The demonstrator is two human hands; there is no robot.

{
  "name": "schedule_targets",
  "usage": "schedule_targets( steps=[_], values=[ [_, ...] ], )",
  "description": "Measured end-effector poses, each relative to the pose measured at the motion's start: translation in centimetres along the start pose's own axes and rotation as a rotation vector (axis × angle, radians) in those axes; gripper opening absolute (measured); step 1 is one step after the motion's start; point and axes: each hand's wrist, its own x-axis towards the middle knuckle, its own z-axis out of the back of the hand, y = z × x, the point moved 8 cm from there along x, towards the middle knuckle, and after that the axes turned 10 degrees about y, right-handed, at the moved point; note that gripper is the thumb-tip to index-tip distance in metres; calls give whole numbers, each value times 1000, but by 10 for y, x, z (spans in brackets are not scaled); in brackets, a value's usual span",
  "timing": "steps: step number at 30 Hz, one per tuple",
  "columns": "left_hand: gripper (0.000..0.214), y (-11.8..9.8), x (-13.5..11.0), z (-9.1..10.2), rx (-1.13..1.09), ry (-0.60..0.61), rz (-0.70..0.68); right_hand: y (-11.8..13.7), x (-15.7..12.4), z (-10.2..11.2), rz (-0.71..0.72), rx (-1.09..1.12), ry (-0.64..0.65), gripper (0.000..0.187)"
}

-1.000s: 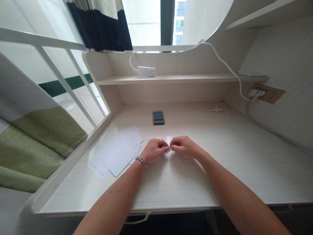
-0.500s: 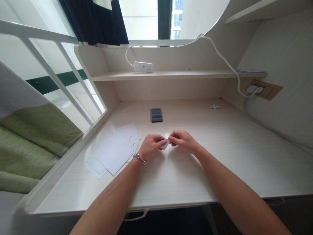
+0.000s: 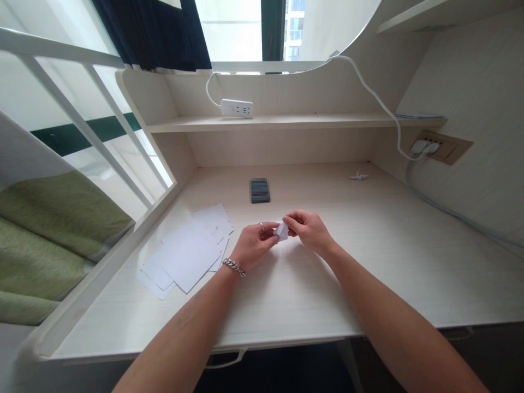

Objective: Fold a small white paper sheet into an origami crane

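Note:
Between my hands, just above the desk, is a small piece of folded white paper [image 3: 281, 232]. My left hand [image 3: 256, 240], with a ring and a chain bracelet, pinches its left side. At the upper right edge, the thumb and fingertips of my right hand [image 3: 308, 229] grip the same paper. Part of the paper is hidden behind the fingers. Left of my left hand lie several overlapping white paper sheets [image 3: 190, 251]. A dark, blurred rectangular object [image 3: 260, 191] rests on the desk beyond my hands.
A folded paper crane [image 3: 358, 176] sits toward the back right of the desk [image 3: 393, 240]. On the shelf [image 3: 286, 121] stands a white power strip [image 3: 237, 108]. A white cable [image 3: 372, 98] runs down to the wall socket [image 3: 444, 146]. White rails and a curtain border the left side.
The folded paper has turned and opened somewhat, showing more of its faces. My right hand has risen slightly along its edge. The camera view has shifted a little.

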Motion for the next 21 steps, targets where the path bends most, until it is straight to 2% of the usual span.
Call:
schedule_targets(
  steps=[4, 7, 11, 15, 21],
  values=[
    [27, -4, 0, 3, 34, -45, 1, -2, 0, 0, -13, 68, -19, 36],
    [26, -4, -1, 7, 12, -106, 55, -1, -1, -3, 2, 66, -14, 37],
    [25, -1, -3, 15, -34, -202, 138, 4, -4, -7, 51, -101, -40, 40],
    [22, 3, -3, 18, -50, -244, 151, 8, -6, -16, 61, -290, -31, 39],
    [23, 12, -2, 15, -252, -258, 170, 14, -9, -19, 113, -329, -37, 27]
  ],
)
